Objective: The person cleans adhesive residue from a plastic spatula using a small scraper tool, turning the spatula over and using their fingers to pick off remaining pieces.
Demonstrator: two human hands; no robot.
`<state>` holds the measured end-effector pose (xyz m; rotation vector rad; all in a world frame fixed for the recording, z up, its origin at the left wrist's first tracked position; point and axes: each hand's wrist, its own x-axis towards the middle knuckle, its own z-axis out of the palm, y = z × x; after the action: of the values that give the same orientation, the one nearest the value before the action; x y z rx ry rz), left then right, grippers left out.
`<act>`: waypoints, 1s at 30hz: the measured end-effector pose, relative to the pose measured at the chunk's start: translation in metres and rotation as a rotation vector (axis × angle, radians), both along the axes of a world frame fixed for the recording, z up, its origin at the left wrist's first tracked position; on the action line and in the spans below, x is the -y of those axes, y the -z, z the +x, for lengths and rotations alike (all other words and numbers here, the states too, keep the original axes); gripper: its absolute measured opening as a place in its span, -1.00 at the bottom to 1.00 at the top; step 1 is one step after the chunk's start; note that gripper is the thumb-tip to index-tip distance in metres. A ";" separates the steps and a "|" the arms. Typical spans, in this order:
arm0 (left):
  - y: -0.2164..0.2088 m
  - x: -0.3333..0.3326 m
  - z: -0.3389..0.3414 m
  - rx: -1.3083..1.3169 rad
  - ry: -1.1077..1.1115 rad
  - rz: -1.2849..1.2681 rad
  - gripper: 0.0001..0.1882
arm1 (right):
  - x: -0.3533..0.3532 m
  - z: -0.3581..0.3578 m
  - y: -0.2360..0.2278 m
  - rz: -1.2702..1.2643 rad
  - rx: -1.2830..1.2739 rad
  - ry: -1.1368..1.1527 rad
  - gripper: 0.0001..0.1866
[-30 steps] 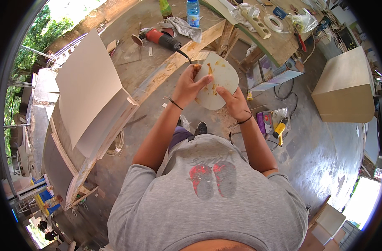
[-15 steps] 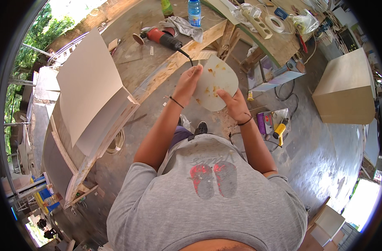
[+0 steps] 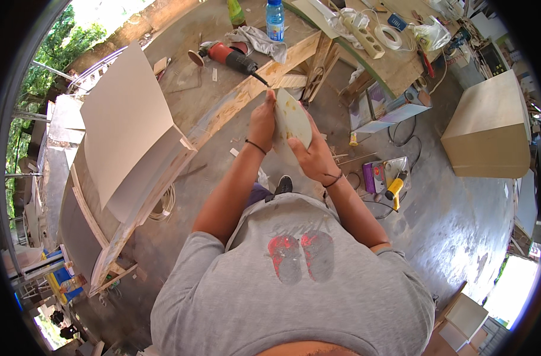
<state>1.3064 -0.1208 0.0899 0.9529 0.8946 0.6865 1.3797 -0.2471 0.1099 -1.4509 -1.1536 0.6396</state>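
Observation:
Between my two hands I hold a thin, pale, rounded panel (image 3: 292,121) with yellow-brown stains on its face. It stands tilted, partly edge-on, in front of my body. My left hand (image 3: 262,123) grips its left edge, with the thumb at the top corner. My right hand (image 3: 313,155) clasps the right edge, thumb on the stained face and fingers behind, mostly hidden. Just beyond the panel, a red and black angle grinder (image 3: 229,57) with a round disc lies on the curved workbench (image 3: 193,80), its cord running toward my left hand.
A blue-capped water bottle (image 3: 275,21), a green bottle (image 3: 236,13) and a grey rag (image 3: 263,43) rest on the bench. At left leans a large pale sheet (image 3: 127,118). A yellow heat gun (image 3: 396,185) and cables lie on the floor at right, near a wooden box (image 3: 487,130).
The panel has turned from nearly face-on to partly edge-on. My right hand has moved left and slightly down, bringing my hands closer together; both still hold the panel.

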 end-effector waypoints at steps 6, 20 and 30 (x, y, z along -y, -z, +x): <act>-0.002 0.001 -0.006 0.149 0.100 0.047 -0.55 | 0.011 0.020 0.010 -0.077 -0.464 -0.006 -0.57; -0.014 -0.023 -0.007 0.277 0.178 0.042 -0.75 | 0.020 0.003 0.009 -0.024 -0.568 -0.024 -0.59; -0.030 -0.014 -0.015 0.025 0.325 0.444 -0.81 | 0.018 0.003 -0.010 0.005 -0.556 -0.022 -0.62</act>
<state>1.2915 -0.1072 0.1197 1.4453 0.5515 0.6238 1.3825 -0.2655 0.1195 -1.1507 -0.7323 0.9790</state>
